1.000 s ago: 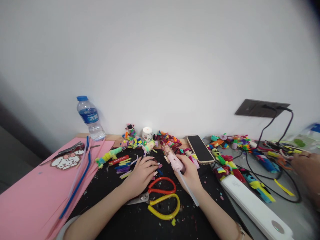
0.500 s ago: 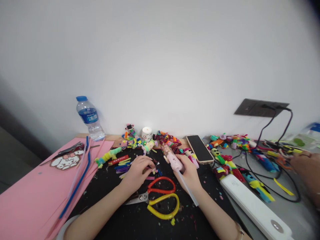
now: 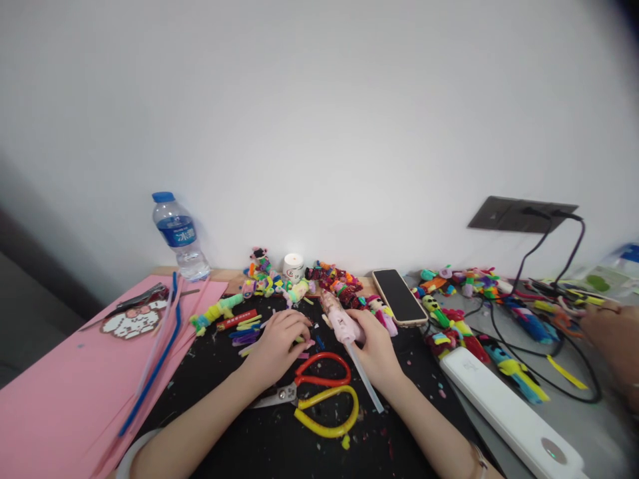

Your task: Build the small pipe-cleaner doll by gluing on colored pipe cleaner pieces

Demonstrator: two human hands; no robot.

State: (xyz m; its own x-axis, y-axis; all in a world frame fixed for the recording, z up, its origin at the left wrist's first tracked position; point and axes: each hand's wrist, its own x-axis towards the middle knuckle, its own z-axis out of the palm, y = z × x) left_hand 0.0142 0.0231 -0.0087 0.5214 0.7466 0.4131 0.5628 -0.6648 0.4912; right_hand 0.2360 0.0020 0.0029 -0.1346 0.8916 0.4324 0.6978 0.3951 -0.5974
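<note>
Item: my right hand [image 3: 375,347] — closed round the pink glue gun [image 3: 342,322], nozzle aimed away from me toward the heap of bright figures [image 3: 335,279], a clear glue stick [image 3: 363,380] trailing back past my wrist.

Item: my left hand [image 3: 279,342] — fingers curled down over small coloured pieces [image 3: 245,330] on the black mat [image 3: 269,432]; I cannot tell whether anything is pinched.

Item: scissors [image 3: 314,391], red and yellow handles, just below both hands.

Handling note, my judgement: hold the small piece flat, bring the nozzle close, squeeze gently — fingertips kept off the hot tip.
</note>
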